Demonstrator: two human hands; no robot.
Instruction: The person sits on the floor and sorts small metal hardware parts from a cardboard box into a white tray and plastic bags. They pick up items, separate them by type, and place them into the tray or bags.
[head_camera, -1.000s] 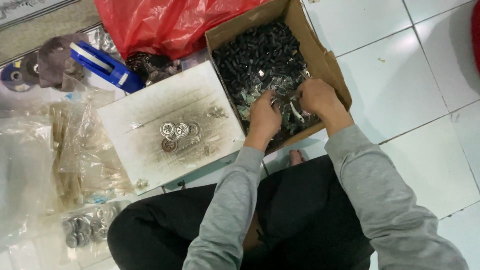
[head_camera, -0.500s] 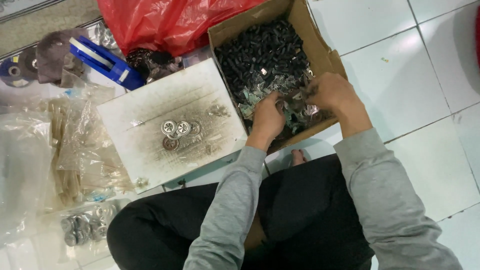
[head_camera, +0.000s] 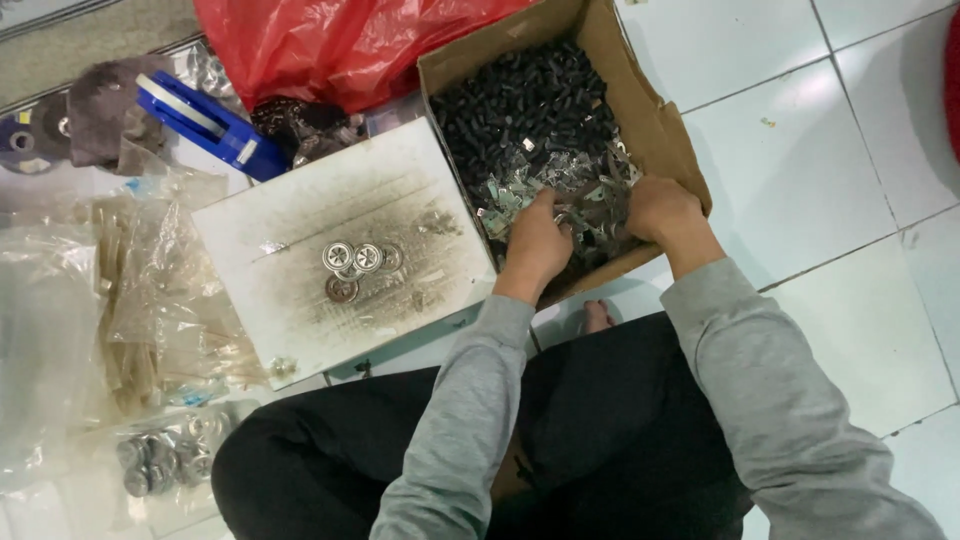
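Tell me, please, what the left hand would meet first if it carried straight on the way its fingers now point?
Most likely the silvery metal pieces heaped in the cardboard box: the left hand already rests at their edge, fingers pointing up into the box. Beyond them lie the black parts.

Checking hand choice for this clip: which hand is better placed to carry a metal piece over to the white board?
Probably left: the left hand is in the cardboard box right beside the white board; the right hand is farther away.

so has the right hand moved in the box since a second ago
Yes. The right hand has slid toward the cardboard box's near-right wall.
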